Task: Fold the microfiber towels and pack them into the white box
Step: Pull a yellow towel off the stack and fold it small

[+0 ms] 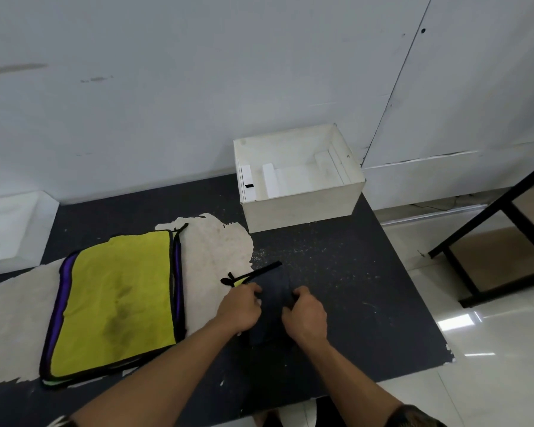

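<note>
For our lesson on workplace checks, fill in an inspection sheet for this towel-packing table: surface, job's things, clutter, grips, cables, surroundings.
Surface: dark table, covering worn to pale patches at left.
Job's things: stack of yellow towels, purple and black edging, flat at left; dark folded towel in the middle; white box open at the back, only white inserts inside.
Clutter: white block at far left.
Grips: left hand and right hand both grip the dark folded towel.
Cables: thin dark cable at the wall foot, right.
Surroundings: white wall panels, glossy tiled floor, black frame at right.
</note>
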